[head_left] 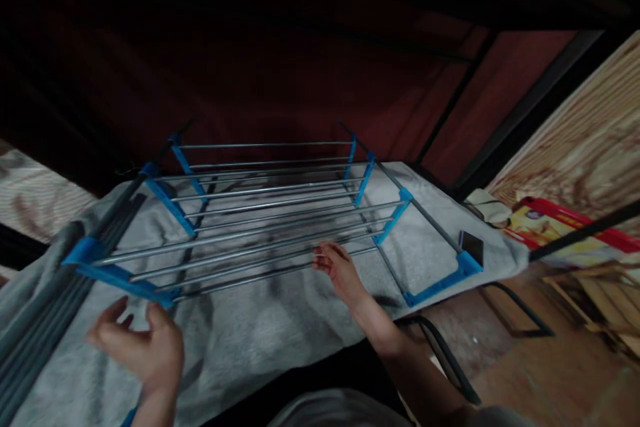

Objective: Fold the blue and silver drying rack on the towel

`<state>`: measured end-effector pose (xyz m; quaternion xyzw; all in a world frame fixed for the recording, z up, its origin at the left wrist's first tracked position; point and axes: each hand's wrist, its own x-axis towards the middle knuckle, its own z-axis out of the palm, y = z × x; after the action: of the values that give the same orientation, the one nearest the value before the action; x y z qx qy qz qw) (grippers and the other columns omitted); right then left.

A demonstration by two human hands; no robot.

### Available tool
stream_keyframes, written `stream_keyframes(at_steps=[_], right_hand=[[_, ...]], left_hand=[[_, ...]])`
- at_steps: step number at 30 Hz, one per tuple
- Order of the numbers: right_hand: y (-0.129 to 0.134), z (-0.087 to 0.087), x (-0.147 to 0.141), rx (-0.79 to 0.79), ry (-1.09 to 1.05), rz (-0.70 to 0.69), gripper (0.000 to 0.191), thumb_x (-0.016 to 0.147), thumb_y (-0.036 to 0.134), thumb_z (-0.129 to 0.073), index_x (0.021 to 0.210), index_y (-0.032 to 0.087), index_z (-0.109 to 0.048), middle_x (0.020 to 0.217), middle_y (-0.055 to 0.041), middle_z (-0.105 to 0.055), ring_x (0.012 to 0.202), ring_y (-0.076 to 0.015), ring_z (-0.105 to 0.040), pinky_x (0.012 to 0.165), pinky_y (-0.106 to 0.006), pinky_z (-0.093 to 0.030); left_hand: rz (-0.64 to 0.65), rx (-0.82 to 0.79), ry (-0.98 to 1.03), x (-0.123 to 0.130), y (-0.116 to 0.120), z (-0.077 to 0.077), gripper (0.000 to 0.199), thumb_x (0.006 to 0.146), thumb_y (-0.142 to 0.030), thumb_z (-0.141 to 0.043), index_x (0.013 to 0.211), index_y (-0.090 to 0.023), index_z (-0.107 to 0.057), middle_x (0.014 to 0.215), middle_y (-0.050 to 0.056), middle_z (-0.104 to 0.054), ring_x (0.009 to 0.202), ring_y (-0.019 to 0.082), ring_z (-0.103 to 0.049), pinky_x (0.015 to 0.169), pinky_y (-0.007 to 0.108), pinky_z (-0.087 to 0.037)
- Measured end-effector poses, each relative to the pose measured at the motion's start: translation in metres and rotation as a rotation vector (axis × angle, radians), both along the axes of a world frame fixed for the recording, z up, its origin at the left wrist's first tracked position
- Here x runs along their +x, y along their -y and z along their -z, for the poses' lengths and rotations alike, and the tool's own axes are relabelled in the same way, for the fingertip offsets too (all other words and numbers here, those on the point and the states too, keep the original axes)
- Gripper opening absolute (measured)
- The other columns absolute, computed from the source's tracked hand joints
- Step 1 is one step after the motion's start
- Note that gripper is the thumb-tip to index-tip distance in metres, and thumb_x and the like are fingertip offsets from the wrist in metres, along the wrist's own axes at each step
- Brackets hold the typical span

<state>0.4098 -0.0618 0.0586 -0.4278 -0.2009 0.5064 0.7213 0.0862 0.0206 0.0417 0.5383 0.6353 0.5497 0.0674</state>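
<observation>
A rack of thin metal rods [240, 240] joined by blue plastic brackets stands on a grey cloth [250, 353]. My left hand [145, 340] is just in front of the near-left blue bracket [125, 280]. Its fingers are curved, apart and slightly blurred, with nothing between them. My right hand [337, 267] is over the front rods, its fingers loosely bent; whether they touch a rod is unclear. The nearest right bracket [440, 280] sits on the side tube with no rods in it. A bit of blue plastic [129, 417] shows beneath my left forearm.
Several grey tubes [55, 327] lie along the left side of the cloth. A phone [471, 247] rests at the right, by the bracket. Beyond it are a red and yellow package [560, 230] and a wooden frame [595, 300]. A dark red panel [300, 80] rises behind the rack.
</observation>
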Motion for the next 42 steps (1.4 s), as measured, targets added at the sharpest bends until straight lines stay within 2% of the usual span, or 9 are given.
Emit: stream_keyframes(at_steps=[2,4,7,12,15,19,22,30,42], right_hand=[[0.016,0.019,0.013,-0.068,0.093,0.040,0.032,0.074,0.048,-0.078,0.091,0.023,-0.068,0.087,-0.0009,-0.072,0.071,-0.0152,-0.065,0.070,-0.031,-0.057],[0.031,0.040,0.029,-0.162,0.236,0.144,0.029,0.076,0.048,-0.072,0.090,0.022,-0.067,0.084,-0.0010,-0.070,0.071,-0.0162,-0.065,0.068,-0.031,-0.056],[0.047,0.065,0.056,-0.274,0.415,0.298,0.022,0.079,0.044,-0.064,0.083,0.022,-0.063,0.080,-0.0005,-0.065,0.070,-0.0172,-0.062,0.066,-0.031,-0.054],[0.062,0.077,0.103,-0.349,0.619,0.502,0.015,0.075,0.020,-0.061,0.089,0.021,-0.064,0.096,-0.0032,-0.062,0.099,-0.0210,-0.058,0.100,-0.037,-0.046],[0.065,0.078,0.125,-0.424,0.827,0.581,0.033,0.073,0.012,-0.057,0.104,0.018,-0.065,0.112,-0.0087,-0.061,0.119,-0.0246,-0.051,0.114,-0.040,-0.033],[0.059,0.084,0.140,-0.651,1.276,0.513,0.047,0.082,0.009,-0.048,0.127,0.013,-0.060,0.120,-0.0151,-0.061,0.116,-0.0265,-0.054,0.107,-0.038,-0.039],[0.051,0.089,0.144,-0.736,1.410,0.468,0.050,0.086,0.010,-0.045,0.135,0.013,-0.055,0.119,-0.0143,-0.063,0.110,-0.0243,-0.058,0.098,-0.033,-0.043],[0.040,0.093,0.145,-0.876,1.551,0.472,0.042,0.091,0.020,-0.051,0.132,0.013,-0.055,0.112,-0.0131,-0.063,0.104,-0.0245,-0.057,0.090,-0.032,-0.042],[0.037,0.092,0.143,-0.951,1.577,0.468,0.046,0.090,0.016,-0.048,0.135,0.014,-0.055,0.110,-0.0125,-0.062,0.101,-0.0244,-0.057,0.088,-0.032,-0.041]], left_hand=[[0.101,0.053,-0.147,0.012,0.018,0.014,0.039,0.088,-0.044,-0.052,0.125,-0.037,-0.056,0.131,0.003,-0.060,0.130,0.034,-0.051,0.110,0.062,-0.043],[0.361,0.043,-0.297,0.027,0.027,0.030,0.031,0.090,-0.044,-0.048,0.117,-0.037,-0.062,0.119,0.004,-0.066,0.119,0.035,-0.059,0.106,0.060,-0.046],[0.628,0.042,-0.493,0.057,0.023,0.051,0.037,0.091,-0.044,-0.046,0.120,-0.029,-0.065,0.120,0.012,-0.067,0.111,0.035,-0.061,0.097,0.054,-0.049],[0.780,-0.020,-0.754,0.098,-0.002,0.063,0.045,0.097,-0.036,-0.035,0.128,-0.018,-0.063,0.122,0.015,-0.068,0.111,0.032,-0.061,0.101,0.051,-0.046],[0.810,-0.106,-0.878,0.109,-0.017,0.067,0.045,0.098,-0.033,-0.033,0.124,-0.016,-0.066,0.116,0.014,-0.070,0.108,0.031,-0.062,0.097,0.048,-0.048],[0.811,-0.118,-0.920,0.113,-0.032,0.078,0.043,0.097,-0.034,-0.037,0.117,-0.017,-0.071,0.106,0.013,-0.073,0.101,0.030,-0.065,0.092,0.045,-0.052],[0.812,-0.091,-0.888,0.112,-0.036,0.081,0.042,0.097,-0.034,-0.038,0.116,-0.017,-0.072,0.107,0.013,-0.074,0.101,0.030,-0.067,0.092,0.044,-0.052],[0.822,-0.196,-0.903,0.114,-0.037,0.066,0.047,0.100,-0.036,-0.032,0.122,-0.018,-0.069,0.111,0.009,-0.076,0.099,0.027,-0.071,0.090,0.042,-0.052],[0.843,-0.154,-0.932,0.113,-0.035,0.067,0.045,0.100,-0.034,-0.035,0.127,-0.017,-0.068,0.114,0.010,-0.075,0.101,0.029,-0.069,0.091,0.043,-0.052]])
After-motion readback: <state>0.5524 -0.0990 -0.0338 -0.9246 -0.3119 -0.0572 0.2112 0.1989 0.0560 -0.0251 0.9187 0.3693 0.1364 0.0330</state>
